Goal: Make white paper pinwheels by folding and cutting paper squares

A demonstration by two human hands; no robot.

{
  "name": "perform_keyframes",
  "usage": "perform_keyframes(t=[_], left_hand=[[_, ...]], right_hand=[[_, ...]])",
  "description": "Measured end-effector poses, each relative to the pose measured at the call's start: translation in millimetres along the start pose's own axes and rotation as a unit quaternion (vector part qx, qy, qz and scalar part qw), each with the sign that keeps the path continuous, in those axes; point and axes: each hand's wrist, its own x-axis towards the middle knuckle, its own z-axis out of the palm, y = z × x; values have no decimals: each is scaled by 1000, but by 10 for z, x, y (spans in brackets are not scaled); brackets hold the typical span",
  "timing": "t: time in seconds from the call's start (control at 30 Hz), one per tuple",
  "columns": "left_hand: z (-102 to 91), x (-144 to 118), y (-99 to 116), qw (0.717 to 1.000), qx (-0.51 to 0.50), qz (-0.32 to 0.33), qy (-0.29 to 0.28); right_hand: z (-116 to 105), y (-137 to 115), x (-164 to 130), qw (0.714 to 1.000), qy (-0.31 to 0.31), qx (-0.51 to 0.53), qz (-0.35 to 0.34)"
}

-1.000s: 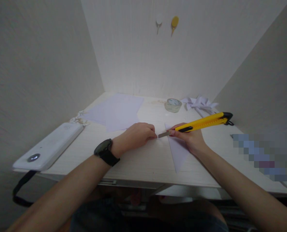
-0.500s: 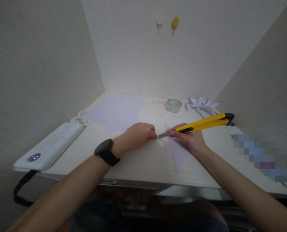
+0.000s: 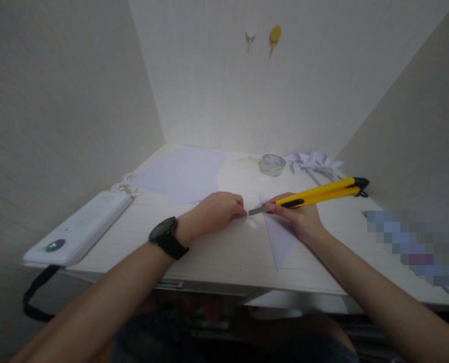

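Note:
My right hand (image 3: pixel 302 217) grips a yellow utility knife (image 3: pixel 319 192) with its metal blade out, the tip pointing left toward my left fingertips. That hand rests on a pale purple paper triangle (image 3: pixel 279 237) lying on the white table (image 3: pixel 228 252). My left hand (image 3: pixel 217 210), with a black watch (image 3: pixel 167 236) on the wrist, is curled with its fingertips pressed on the table just left of the blade. Whether it pinches something small I cannot tell.
Pale purple sheets (image 3: pixel 182 174) lie at the back left. A roll of clear tape (image 3: pixel 272 164) and folded white paper shapes (image 3: pixel 315 162) sit at the back right. A white flat device (image 3: pixel 78 229) with a black strap lies on the left edge. Two hooks hang on the wall.

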Motion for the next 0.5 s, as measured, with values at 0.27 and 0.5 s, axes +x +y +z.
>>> perform_keyframes(t=[0.27,0.5], left_hand=[[-9,5,0,1000,13,3,-5],[15,3,-18,1000,-2,12,-3]], right_hand=[[-5,8,0,1000,-11,-17,-2],[-8,-37,-10,997,-18,-71,-31]])
